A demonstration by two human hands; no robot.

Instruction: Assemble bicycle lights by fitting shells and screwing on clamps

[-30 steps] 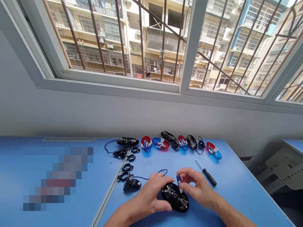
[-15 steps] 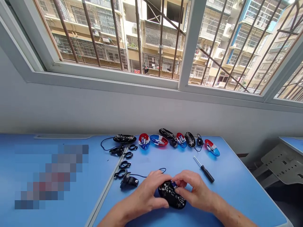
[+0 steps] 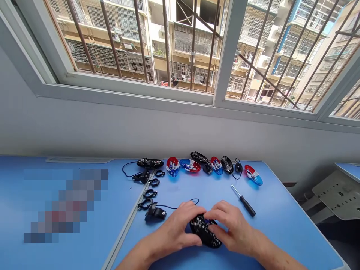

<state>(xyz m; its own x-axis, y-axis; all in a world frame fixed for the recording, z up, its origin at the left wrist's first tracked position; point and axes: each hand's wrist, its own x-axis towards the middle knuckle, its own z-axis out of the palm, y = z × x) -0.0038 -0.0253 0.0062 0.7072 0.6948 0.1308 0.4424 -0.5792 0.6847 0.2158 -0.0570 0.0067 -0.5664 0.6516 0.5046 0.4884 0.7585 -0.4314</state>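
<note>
A black oval lamp base with its circuit board facing up lies on the blue table, near the front edge. My left hand curls round its left side and grips it. My right hand lies over its right side, fingertips pressed down on a small blue battery set in the base. A thin black wire runs from the base to a black switch clamp on the left.
Along the back of the table stands a row of black bases and red-and-blue lamp covers. Several black clamp rings lie at the left. A screwdriver lies right of my hands. A grey chair stands at far right.
My right hand has lowered the battery from above the base into it and now presses on it. My left hand has kept its grip on the base.
</note>
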